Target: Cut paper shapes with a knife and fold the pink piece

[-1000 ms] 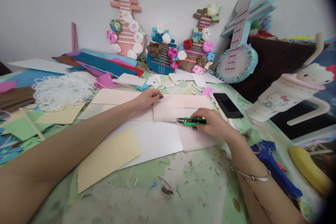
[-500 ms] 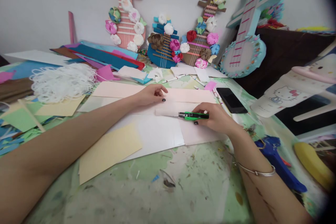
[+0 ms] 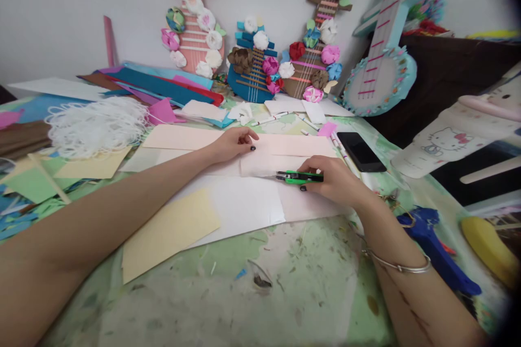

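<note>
My right hand [image 3: 331, 179] is closed around a green and black utility knife [image 3: 300, 177]. The knife's metal tip points left and lies at the lower edge of a small pale piece of paper [image 3: 257, 162]. My left hand [image 3: 234, 145] rests on the pale pink sheets [image 3: 299, 145] just up and left of the tip, thumb and fingers loosely bent and apart, with nothing seen between them. Under these lie a white sheet [image 3: 244, 203] and a cream sheet [image 3: 171, 236].
Left stands a heap of white cord [image 3: 97, 127] beside coloured paper scraps. Decorated paper instruments [image 3: 254, 81] lean on the wall. To the right are a phone [image 3: 360, 152], a white cup [image 3: 443, 138], a blue glue gun [image 3: 439, 252] and a yellow object [image 3: 488, 246].
The small pale piece by the knife tip looked like a narrow curled strip and now shows as a wider flap. Both hands have barely moved; the view has shifted slightly.
</note>
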{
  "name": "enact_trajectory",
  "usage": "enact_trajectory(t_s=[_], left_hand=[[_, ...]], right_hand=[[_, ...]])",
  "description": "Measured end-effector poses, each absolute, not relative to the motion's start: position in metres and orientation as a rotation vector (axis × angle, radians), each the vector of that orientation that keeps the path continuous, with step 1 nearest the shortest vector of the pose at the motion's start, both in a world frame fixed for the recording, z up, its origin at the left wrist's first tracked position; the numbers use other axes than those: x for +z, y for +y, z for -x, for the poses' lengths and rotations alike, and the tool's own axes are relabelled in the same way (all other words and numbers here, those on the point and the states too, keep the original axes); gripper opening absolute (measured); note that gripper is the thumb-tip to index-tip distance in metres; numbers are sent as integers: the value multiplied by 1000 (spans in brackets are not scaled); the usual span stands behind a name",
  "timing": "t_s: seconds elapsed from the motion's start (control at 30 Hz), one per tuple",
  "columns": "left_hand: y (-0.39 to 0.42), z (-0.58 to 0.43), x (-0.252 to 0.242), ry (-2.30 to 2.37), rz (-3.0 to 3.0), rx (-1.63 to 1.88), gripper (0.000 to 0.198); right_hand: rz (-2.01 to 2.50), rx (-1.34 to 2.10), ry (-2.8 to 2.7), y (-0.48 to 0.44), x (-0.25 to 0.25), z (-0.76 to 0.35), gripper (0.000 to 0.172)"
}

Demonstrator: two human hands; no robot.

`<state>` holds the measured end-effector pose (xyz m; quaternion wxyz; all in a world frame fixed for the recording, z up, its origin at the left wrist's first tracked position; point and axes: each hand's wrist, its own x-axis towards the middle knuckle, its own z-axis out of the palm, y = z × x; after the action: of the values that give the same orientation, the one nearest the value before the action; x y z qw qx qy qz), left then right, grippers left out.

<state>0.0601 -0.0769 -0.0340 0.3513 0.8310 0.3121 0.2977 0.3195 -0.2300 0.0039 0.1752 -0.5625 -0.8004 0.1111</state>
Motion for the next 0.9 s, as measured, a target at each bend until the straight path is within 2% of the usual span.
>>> enact_trajectory(t_s=[0.23,0.7,0.9], left_hand=[[-75,-65,-36,829,-2266,866,22],[-73,-66,-42,866,-2354,825,21],[-74,-66,-41,873,-2360,809,22]], right_hand=[[1579,292,-2271,-230,3,-318,22],[1564,294,-2295,-234,7,-319,13],[1634,372,-2250,-235,10,-323,18]])
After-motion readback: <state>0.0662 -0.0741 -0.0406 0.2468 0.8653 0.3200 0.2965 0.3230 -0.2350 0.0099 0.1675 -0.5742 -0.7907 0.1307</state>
